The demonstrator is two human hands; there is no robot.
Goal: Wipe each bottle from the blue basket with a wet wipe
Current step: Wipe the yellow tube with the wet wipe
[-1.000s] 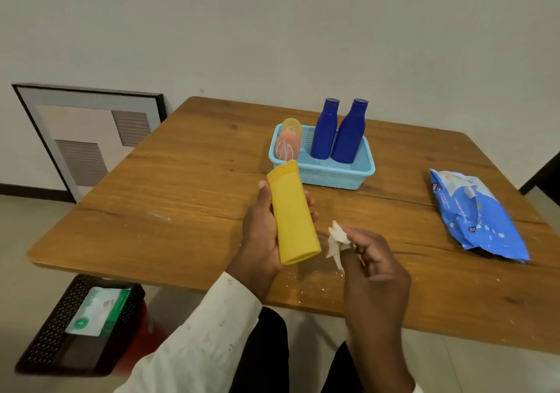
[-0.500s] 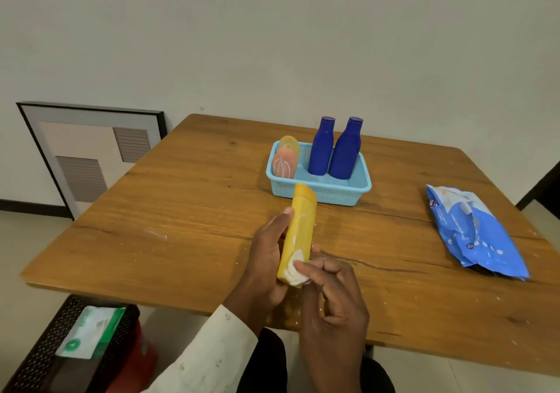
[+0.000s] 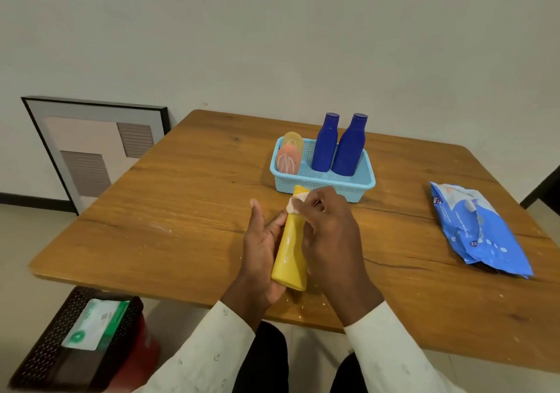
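Note:
My left hand holds a yellow bottle from underneath, its top pointing away from me toward the blue basket. My right hand pinches a small white wet wipe against the bottle's upper end. Inside the basket stand two dark blue bottles side by side, and a small pink and yellow bottle leans at the left end.
A blue pack of wet wipes lies on the wooden table to the right. A black crate with a green and white pack sits on the floor at lower left. A framed picture leans on the wall.
My right hand brought the wipe onto the yellow bottle's lower end, then slid it up along the bottle to its top. The left hand tilted the bottle flatter.

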